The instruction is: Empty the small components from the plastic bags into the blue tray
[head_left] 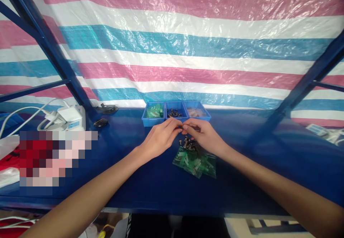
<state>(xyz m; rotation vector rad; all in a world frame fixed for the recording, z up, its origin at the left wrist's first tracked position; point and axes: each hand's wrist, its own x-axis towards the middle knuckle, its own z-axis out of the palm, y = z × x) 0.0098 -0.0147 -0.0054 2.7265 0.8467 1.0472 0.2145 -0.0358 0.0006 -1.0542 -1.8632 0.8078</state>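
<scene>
My left hand (161,135) and my right hand (202,132) meet fingertip to fingertip over the blue table, just in front of the bins. Both pinch closed around something small, mostly hidden by the fingers. Below them lies a loose pile of small dark metal parts (189,144). Nearer to me are green plastic bags (191,163) with pale slender pieces inside. Behind my hands stands a blue bin (146,122) holding green bags. The middle bin holds dark metal parts (174,113), and the right bin holds clear bags (195,113).
White cables and a power strip (76,121) sit at the left, near a dark round object (100,122). Blue metal posts (57,59) frame the table (129,184) on both sides. A striped plastic sheet (188,48) hangs behind. More white cables (334,135) lie far right.
</scene>
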